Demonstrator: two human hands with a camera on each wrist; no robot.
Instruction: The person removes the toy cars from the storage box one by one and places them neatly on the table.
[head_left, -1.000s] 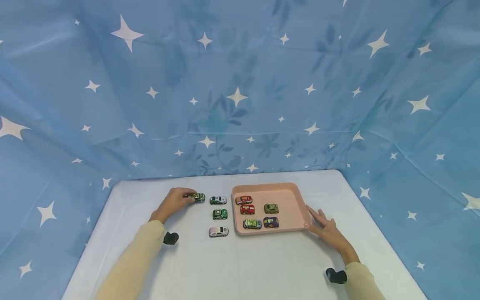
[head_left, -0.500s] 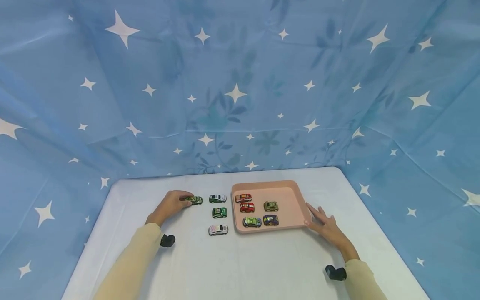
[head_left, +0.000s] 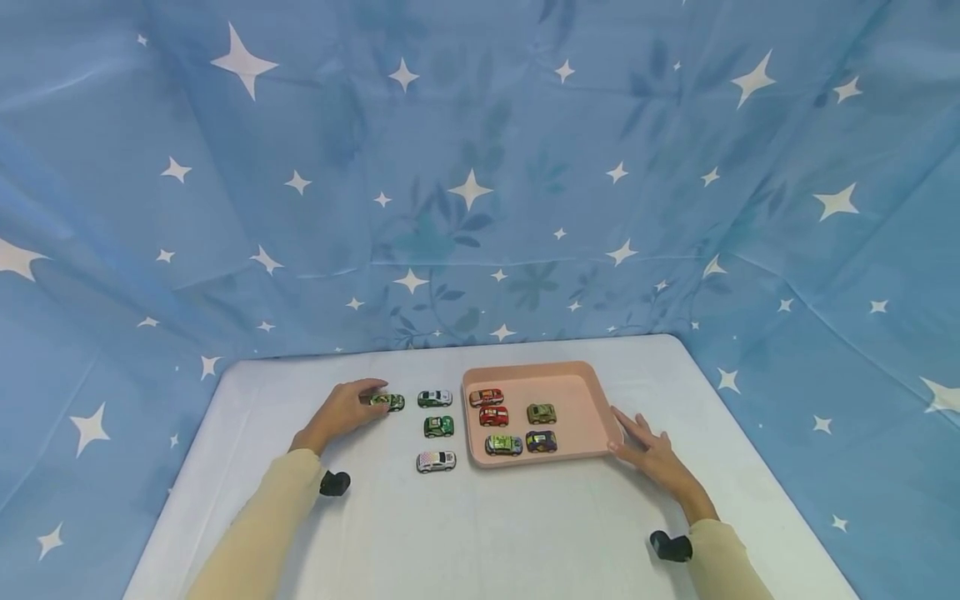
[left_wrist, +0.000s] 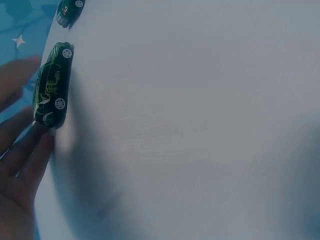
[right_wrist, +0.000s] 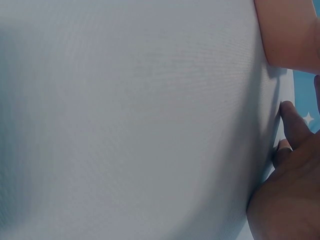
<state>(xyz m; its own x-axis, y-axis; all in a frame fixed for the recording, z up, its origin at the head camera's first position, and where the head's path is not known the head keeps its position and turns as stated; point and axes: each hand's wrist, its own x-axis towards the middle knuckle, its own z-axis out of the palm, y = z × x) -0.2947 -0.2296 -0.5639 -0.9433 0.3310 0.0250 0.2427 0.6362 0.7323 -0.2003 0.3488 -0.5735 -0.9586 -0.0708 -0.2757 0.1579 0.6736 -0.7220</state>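
Note:
A green camouflage-patterned toy car (head_left: 387,402) stands on the table with my left hand (head_left: 345,412) around its rear end. In the left wrist view a gap shows between the upper finger and the side of this toy car (left_wrist: 55,82); the lower fingers lie close behind it, and I cannot tell if they touch. To its right stand a white-and-green toy car (head_left: 435,399), a green toy car (head_left: 438,427) and a white toy car (head_left: 436,462). My right hand (head_left: 656,458) has its fingers against the right side of a pink tray (head_left: 581,417).
Inside the tray, toward its left and middle, are several toy cars, among them a red one (head_left: 493,416), an olive one (head_left: 541,413) and a dark blue one (head_left: 541,442). The white table (head_left: 480,533) ends at a blue star-patterned curtain (head_left: 480,250).
My left hand has drawn the camouflage toy car slightly left and toward me, away from the white-and-green one. Its fingers have since spread off the car. The right hand stays at the tray.

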